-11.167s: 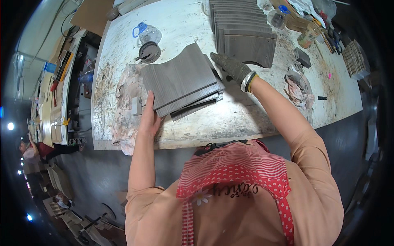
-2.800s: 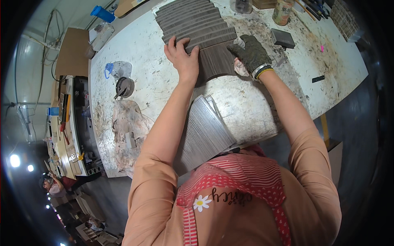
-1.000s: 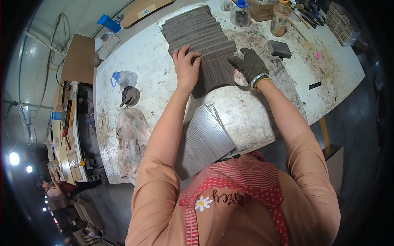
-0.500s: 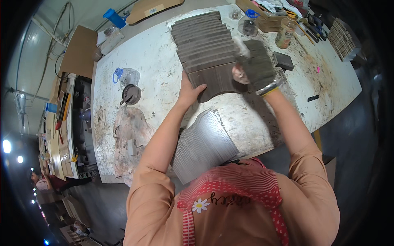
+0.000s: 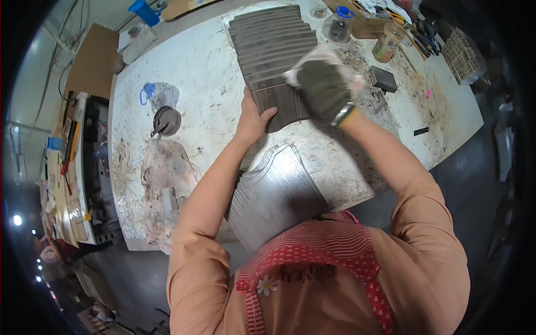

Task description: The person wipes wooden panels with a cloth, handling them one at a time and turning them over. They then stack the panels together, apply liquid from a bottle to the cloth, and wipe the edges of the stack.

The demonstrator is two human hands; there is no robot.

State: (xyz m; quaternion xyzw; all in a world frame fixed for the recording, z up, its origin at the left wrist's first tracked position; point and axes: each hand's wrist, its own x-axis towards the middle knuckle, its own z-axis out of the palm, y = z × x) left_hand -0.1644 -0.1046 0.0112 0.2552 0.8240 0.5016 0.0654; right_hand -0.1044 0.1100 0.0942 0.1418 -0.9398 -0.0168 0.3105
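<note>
A white, stained surface point(image 5: 215, 78) spreads beneath both hands, with grey floor point(image 5: 463, 178) past its edge. The left hand point(image 5: 254, 119) is bare, its thumb on the face of the front board point(image 5: 286, 103) and its fingers gripping round the left edge. Beyond those fingers runs a row of dark grey boards point(image 5: 273, 47), overlapping like steps. The gloved right hand point(image 5: 324, 86), blurred, is over the front board's right side, its fingers grasping a pale rag point(image 5: 321, 54) that shows past their tips. Nearer the body than the left fingers lies a stack of grey boards point(image 5: 276, 192). Left of them sit a clear jug point(image 5: 166, 96) and a stained cloth point(image 5: 167, 162); right of the gloved fingers, a dark block point(image 5: 383, 79).
</note>
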